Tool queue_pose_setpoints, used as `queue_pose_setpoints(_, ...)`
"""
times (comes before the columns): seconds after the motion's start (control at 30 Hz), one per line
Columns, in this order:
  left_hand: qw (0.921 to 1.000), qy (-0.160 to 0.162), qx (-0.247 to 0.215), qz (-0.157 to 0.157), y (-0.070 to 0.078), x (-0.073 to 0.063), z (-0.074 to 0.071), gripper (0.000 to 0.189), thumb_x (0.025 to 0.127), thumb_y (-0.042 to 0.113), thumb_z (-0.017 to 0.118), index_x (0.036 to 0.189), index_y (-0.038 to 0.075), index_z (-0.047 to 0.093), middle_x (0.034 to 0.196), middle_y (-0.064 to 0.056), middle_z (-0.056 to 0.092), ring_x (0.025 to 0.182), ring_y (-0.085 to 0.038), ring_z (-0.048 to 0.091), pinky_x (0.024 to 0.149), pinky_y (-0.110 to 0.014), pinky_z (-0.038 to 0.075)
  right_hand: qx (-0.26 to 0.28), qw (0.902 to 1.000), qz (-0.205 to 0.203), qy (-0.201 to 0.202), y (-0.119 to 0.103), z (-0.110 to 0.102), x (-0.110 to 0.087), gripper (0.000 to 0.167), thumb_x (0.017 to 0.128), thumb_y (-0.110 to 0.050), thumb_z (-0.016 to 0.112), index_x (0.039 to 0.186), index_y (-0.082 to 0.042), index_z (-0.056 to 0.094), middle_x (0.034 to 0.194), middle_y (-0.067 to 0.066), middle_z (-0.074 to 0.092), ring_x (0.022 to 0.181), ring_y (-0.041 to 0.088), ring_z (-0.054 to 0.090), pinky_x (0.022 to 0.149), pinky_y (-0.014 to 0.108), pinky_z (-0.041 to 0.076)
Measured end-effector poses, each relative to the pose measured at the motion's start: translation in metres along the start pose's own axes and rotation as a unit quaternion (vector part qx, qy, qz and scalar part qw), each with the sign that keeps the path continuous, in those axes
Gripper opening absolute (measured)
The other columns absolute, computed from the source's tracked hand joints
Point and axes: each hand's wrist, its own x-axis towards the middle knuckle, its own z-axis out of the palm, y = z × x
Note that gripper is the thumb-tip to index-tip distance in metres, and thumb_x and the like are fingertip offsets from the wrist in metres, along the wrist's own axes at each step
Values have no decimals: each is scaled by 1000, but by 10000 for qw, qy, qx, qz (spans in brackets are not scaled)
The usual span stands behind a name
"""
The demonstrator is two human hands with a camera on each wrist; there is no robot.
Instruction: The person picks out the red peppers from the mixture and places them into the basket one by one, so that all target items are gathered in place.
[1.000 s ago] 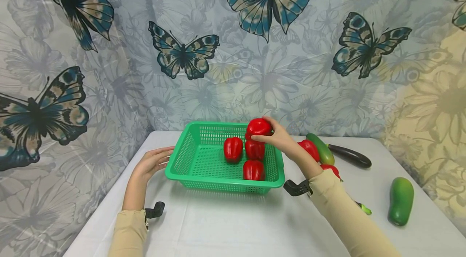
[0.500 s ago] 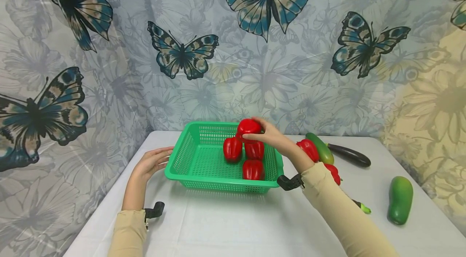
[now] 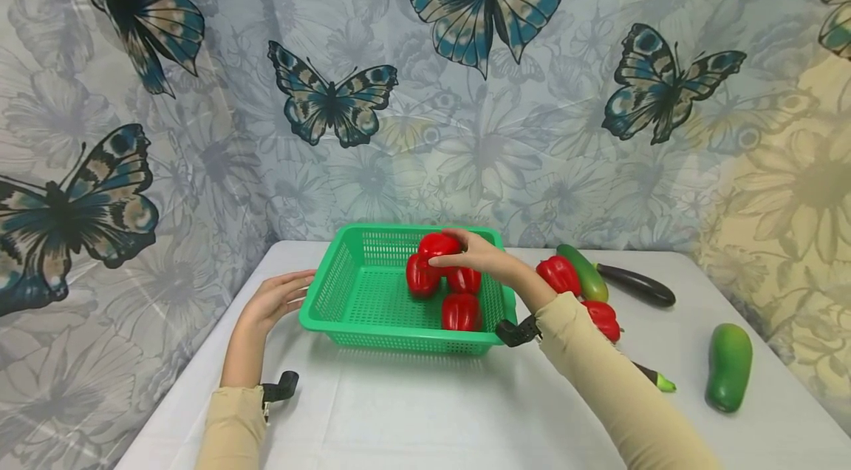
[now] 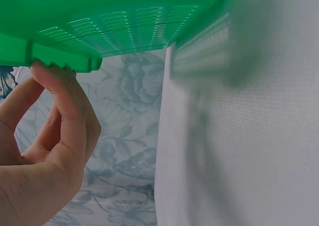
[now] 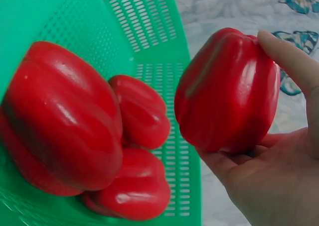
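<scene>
My right hand grips a red bell pepper above the back right part of a green perforated basket. The right wrist view shows thumb and fingers spread round that pepper. Below it in the basket lie several more red bell peppers, grouped on the right side; the basket's left half shows bare floor. At the basket's left side is my left hand, fingers extended. In the left wrist view its fingertips touch the underside of the rim.
On the white table, right of the basket, lie red bell peppers, a long green vegetable and a dark eggplant. My right forearm partly covers another eggplant. Further right lies a plump green vegetable. Butterfly-patterned cloth hangs behind.
My right hand has carried the held bell pepper leftward and, lately, somewhat lower over the basket. The left hand has stayed at the basket's left side.
</scene>
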Motion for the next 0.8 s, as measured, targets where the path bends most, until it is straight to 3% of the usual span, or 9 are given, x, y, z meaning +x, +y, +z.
queue_pose_setpoints(0.5,9999,62,-85,-15,-3,1,0,54,95,28,65,139,0,51,106,15,65,96,-3,66,85,-24,54,-200,9976,228,-616,0,21,13,88,81,-46,75,152,-18,32,148,6,42,136,28,38,108,56,41)
queue_pose_setpoints(0.8,9999,122,65,-44,-1,1,1,60,94,33,66,141,0,50,115,10,65,97,-2,65,87,-25,54,-286,9948,247,-944,1,24,14,85,81,-41,75,151,-15,34,145,6,45,131,28,43,105,55,43)
